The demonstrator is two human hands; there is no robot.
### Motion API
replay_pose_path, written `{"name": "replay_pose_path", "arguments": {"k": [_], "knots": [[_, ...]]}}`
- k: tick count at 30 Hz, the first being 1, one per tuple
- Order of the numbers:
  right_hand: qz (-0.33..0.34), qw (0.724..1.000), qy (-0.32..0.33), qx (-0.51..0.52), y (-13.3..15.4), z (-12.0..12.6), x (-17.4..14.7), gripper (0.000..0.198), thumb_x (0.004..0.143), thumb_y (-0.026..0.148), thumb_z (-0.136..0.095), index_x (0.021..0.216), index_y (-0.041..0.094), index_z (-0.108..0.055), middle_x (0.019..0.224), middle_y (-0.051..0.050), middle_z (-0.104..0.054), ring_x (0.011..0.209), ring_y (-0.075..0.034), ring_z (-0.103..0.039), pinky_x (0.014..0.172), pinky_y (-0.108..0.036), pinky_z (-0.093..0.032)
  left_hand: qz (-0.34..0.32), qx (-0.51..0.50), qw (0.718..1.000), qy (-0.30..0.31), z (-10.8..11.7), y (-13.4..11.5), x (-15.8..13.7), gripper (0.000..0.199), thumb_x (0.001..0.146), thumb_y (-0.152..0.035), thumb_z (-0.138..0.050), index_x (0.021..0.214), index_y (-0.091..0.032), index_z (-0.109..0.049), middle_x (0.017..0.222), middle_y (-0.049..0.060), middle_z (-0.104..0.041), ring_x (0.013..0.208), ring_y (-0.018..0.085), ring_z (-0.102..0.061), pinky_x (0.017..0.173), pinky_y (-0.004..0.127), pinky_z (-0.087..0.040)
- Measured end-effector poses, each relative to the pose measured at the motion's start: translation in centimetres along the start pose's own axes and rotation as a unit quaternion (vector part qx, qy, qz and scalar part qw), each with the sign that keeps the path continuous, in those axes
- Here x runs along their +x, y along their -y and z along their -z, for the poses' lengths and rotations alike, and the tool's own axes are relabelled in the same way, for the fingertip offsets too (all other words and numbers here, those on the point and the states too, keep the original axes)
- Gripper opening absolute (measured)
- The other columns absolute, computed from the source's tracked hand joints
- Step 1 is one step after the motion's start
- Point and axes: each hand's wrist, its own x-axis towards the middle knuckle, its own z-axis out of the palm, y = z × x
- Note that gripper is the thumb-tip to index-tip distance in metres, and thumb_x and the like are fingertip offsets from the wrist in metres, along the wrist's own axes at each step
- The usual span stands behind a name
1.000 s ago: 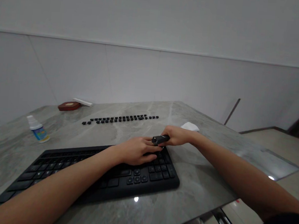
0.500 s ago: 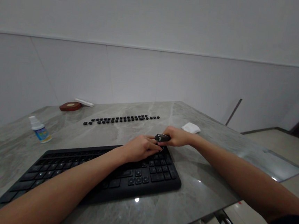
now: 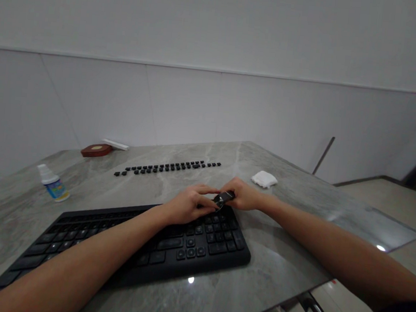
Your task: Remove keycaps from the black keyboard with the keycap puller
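A black keyboard point(image 3: 198, 267) lies at a slant across the front of the table, with part of its top row bare of keys. Above its upper right corner, my right hand point(image 3: 243, 194) grips the dark handle of a keycap puller point(image 3: 226, 196) with a thin wire end. My left hand point(image 3: 189, 205) reaches over the keyboard, thumb and forefinger closed about the puller's wire end. Whether a keycap sits in the wires is hidden by the fingers. Behind the hands, loose black keycaps point(image 3: 166, 167) are laid out in two rows on the table.
The grey marble-patterned table point(image 3: 278, 274) has a spray bottle point(image 3: 55, 187) at left. A reddish-brown case point(image 3: 95, 151) and a white strip point(image 3: 115, 144) lie near the wall. Right of the keycaps rests a folded white cloth point(image 3: 264, 179). The table's front edge runs below my right forearm.
The puller has tilted, its wire end now pointing down-left between my left fingers. Both hands have shifted slightly left. The keycap rows look the same.
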Motion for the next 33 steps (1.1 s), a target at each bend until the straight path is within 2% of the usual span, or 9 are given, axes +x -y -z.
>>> {"name": "replay_pose_path", "arguments": {"k": [7,10,14,18,21,23,27,30,33], "knots": [[-0.012,0.999,0.023,-0.033,0.8,-0.5,0.2,0.019,0.071,0.017,-0.055,0.053,0.013,-0.053,0.048,0.005,-0.04,0.045,-0.006,-0.035,0.048,-0.021,-0.024,0.018,-0.001,1.0,-0.001,-0.1,0.0,-0.2,0.015,0.088,-0.024,-0.06,0.091,-0.017,-0.073,0.116,0.009,-0.062,0.102,0.02,-0.06,0.091,0.035,-0.049],[-0.056,0.998,0.028,-0.015,1.0,-0.5,0.2,0.024,0.074,0.023,-0.056,0.053,0.014,-0.052,0.048,0.005,-0.036,0.046,-0.006,-0.033,0.047,-0.021,-0.023,0.003,-0.002,1.0,-0.022,-0.1,0.1,-0.2,0.016,0.089,-0.025,-0.059,0.093,-0.018,-0.072,0.112,0.009,-0.062,0.099,0.019,-0.06,0.088,0.034,-0.05],[-0.133,0.99,0.001,0.042,0.7,-0.7,0.3,0.035,0.079,0.035,-0.054,0.051,0.014,-0.049,0.049,0.004,-0.033,0.048,-0.007,-0.03,0.046,-0.021,-0.021,-0.005,0.009,0.997,-0.076,-0.1,0.0,0.1,0.015,0.089,-0.024,-0.059,0.096,-0.019,-0.071,0.103,0.008,-0.064,0.093,0.018,-0.061,0.082,0.034,-0.052],[-0.148,0.983,-0.057,0.094,0.4,-0.6,0.3,0.03,0.08,0.037,-0.056,0.062,0.012,-0.06,0.053,0.002,-0.047,0.052,-0.009,-0.04,0.05,-0.022,-0.028,-0.005,0.025,0.991,-0.129,-0.1,0.0,0.2,0.016,0.092,-0.021,-0.054,0.098,-0.017,-0.068,0.098,0.006,-0.065,0.09,0.016,-0.062,0.082,0.032,-0.051],[-0.157,0.957,-0.114,0.215,0.4,-0.7,0.5,0.024,0.077,0.033,-0.059,0.083,0.011,-0.067,0.067,-0.004,-0.063,0.059,-0.012,-0.053,0.057,-0.025,-0.04,0.036,0.052,0.989,-0.135,-0.1,0.0,0.3,0.015,0.094,-0.02,-0.049,0.098,-0.017,-0.063,0.092,0.004,-0.067,0.084,0.015,-0.063,0.079,0.03,-0.051],[-0.171,0.916,-0.152,0.329,0.6,-0.8,0.6,0.028,0.073,0.031,-0.062,0.092,0.011,-0.065,0.074,-0.006,-0.067,0.062,-0.014,-0.058,0.062,-0.028,-0.045,0.069,0.068,0.987,-0.13,-0.1,0.0,0.3,0.015,0.095,-0.021,-0.047,0.099,-0.017,-0.061,0.088,0.003,-0.068,0.079,0.015,-0.064,0.075,0.029,-0.05],[-0.212,0.842,-0.182,0.461,1.4,-0.8,0.7,0.034,0.069,0.03,-0.067,0.096,0.01,-0.061,0.067,-0.003,-0.065,0.048,-0.009,-0.051,0.054,-0.027,-0.046,0.088,0.061,0.987,-0.118,-0.1,0.0,0.2,0.015,0.096,-0.021,-0.044,0.1,-0.017,-0.058,0.085,0.002,-0.07,0.076,0.015,-0.066,0.071,0.028,-0.05],[-0.238,0.84,-0.135,0.469,2.3,-0.7,0.7,0.034,0.075,0.038,-0.066,0.094,0.01,-0.061,0.054,0.003,-0.055,0.036,-0.004,-0.032,0.038,-0.022,-0.031,0.077,0.066,0.985,-0.137,-0.2,0.0,0.2,0.015,0.096,-0.021,-0.046,0.101,-0.017,-0.059,0.085,0.003,-0.07,0.075,0.015,-0.065,0.071,0.028,-0.05],[-0.252,0.856,-0.081,0.444,2.9,-0.6,0.6,0.032,0.073,0.042,-0.07,0.081,0.012,-0.059,0.049,0.004,-0.049,0.036,-0.004,-0.031,0.034,-0.02,-0.019,0.054,0.065,0.986,-0.146,-0.1,0.0,0.2,0.013,0.094,-0.02,-0.048,0.099,-0.017,-0.06,0.088,0.003,-0.069,0.079,0.015,-0.065,0.074,0.028,-0.051]]}}
